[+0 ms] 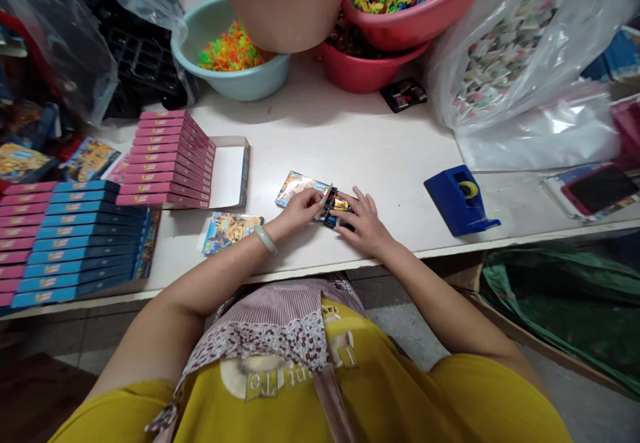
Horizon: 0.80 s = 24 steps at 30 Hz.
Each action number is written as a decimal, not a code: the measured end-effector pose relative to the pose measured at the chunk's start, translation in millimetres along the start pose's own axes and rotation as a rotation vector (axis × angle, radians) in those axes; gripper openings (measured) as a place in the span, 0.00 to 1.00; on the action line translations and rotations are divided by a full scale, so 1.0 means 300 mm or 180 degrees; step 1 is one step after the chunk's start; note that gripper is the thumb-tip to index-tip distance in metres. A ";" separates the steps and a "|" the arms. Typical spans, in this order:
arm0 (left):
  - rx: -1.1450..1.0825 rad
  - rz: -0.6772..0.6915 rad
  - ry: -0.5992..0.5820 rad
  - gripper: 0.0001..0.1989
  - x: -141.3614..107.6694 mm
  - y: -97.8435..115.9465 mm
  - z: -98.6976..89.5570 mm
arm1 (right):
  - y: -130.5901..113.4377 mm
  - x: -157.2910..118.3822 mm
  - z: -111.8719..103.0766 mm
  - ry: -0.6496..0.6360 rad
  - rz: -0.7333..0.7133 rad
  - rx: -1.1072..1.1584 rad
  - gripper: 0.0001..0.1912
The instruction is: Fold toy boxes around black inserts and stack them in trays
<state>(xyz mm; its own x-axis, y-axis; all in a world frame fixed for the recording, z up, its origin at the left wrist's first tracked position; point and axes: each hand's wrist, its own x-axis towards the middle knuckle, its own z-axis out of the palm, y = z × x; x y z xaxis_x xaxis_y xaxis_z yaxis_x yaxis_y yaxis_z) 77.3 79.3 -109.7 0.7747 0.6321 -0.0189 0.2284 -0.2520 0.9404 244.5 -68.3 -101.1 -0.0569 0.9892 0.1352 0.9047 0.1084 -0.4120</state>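
Note:
A small black tray [330,217] with red, yellow and blue pieces lies on the white table near its front edge. My left hand [301,208], with a pale bangle at the wrist, pinches a thin whitish piece [327,195] at the tray's left side. Over the tray's right side rests my right hand [364,225], its fingers spread and touching the tray. A picture box [295,187] lies flat just behind my left hand. Another picture box [231,231] is beside my left forearm.
Pink boxes [167,159] stand in an open carton [245,173] at left, with blue boxes [83,239] beyond. Basins [240,86] of small pieces line the back. A blue tape dispenser [453,199] and a clear bag [505,63] are at right.

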 end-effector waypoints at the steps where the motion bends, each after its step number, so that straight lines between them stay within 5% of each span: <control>1: 0.0058 0.0007 0.0007 0.07 -0.001 0.001 0.002 | 0.000 -0.019 -0.008 0.0133 0.0124 -0.0044 0.16; 9: 0.0057 0.0130 -0.0365 0.05 0.000 0.041 0.030 | -0.029 -0.057 0.047 0.0267 0.0484 0.0007 0.15; 17: 0.0088 0.0146 -0.0650 0.05 0.000 0.061 0.025 | -0.063 -0.023 0.079 0.0308 0.0562 0.0948 0.12; 24: -0.0086 0.0033 -0.0624 0.06 -0.001 0.036 0.011 | -0.078 -0.030 0.073 0.0262 0.0419 0.0344 0.16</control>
<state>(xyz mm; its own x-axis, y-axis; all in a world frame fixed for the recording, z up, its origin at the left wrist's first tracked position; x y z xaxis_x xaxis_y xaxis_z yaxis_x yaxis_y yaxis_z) 81.3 74.0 -100.6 0.8775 0.4740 -0.0725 0.2061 -0.2363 0.9496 214.5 -77.5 -112.4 0.0977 0.9846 0.1450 0.8513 -0.0072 -0.5246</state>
